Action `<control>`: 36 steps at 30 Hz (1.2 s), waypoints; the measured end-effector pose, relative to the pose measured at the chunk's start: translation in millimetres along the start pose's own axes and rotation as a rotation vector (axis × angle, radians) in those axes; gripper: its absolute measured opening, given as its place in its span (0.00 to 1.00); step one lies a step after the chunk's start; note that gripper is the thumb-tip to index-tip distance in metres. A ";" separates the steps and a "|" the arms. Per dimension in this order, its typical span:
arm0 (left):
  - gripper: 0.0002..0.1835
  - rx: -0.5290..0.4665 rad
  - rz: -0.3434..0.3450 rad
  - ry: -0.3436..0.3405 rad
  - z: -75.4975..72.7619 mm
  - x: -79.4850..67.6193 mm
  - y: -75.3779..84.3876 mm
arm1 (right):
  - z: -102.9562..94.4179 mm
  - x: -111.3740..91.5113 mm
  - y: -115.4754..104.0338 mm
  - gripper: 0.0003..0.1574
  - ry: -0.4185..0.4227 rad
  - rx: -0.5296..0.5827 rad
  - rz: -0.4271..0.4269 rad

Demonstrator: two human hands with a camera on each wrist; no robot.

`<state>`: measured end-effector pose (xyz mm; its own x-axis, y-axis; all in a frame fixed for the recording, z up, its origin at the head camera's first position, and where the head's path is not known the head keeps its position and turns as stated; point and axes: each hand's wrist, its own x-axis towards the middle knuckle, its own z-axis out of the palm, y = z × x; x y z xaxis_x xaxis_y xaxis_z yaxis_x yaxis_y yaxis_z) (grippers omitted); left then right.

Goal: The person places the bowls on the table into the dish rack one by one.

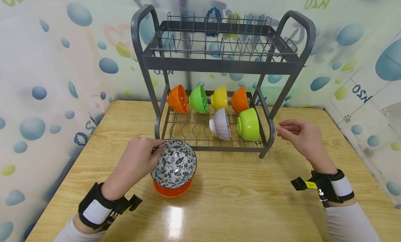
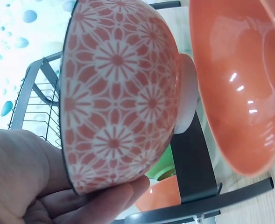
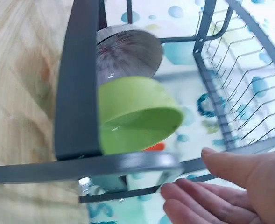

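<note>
My left hand (image 1: 142, 155) pinches the left rim of a patterned bowl (image 1: 176, 165), thumb inside and fingers underneath. Black leaves and flowers on white cover its inside; the left wrist view shows red-and-white flowers on its outside (image 2: 116, 93). Directly below it is an orange bowl (image 1: 173, 190) on the table, partly hidden by the patterned one. My right hand (image 1: 302, 136) hovers just right of the dish rack's (image 1: 219, 66) lower right side, fingers loosely bent with nothing in them. Nearest to it inside the rack is a lime green bowl (image 3: 137, 109), beside a striped bowl (image 1: 221, 124).
On the rack's lower shelf, a back row holds tilted orange (image 1: 178, 99), green (image 1: 198, 99), yellow (image 1: 220, 98) and orange bowls (image 1: 240, 100). Above them, the wire upper shelf (image 1: 216, 50) bears no dishes. The rack stands on a wooden table (image 1: 235, 200) against a patterned wall covering.
</note>
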<state>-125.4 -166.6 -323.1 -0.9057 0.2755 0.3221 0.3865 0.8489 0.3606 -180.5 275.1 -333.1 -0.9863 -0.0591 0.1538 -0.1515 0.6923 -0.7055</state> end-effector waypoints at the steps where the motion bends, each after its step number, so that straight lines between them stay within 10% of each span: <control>1: 0.08 0.000 0.004 0.003 0.2 0.8 0.6 | -0.3 -2.4 -3.5 0.25 0.025 -0.021 -0.023; 5: 0.08 0.000 0.023 -0.009 1.9 5.3 3.8 | 8.4 -15.4 -23.5 0.15 0.059 -0.060 -0.216; 17: 0.04 -0.037 0.066 -0.102 10.1 17.9 17.2 | 88.7 -46.8 -85.7 0.19 -0.089 -0.042 -1.213; 36: 0.17 -0.081 0.103 -0.147 16.2 18.8 23.9 | 120.0 -51.8 -98.4 0.12 -0.086 -0.350 -1.425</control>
<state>-136.0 -133.9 -322.6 -0.8738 0.4276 0.2315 0.4862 0.7754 0.4031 -122.3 123.8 -354.7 -0.0224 -0.8591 0.5114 -0.9673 0.1478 0.2059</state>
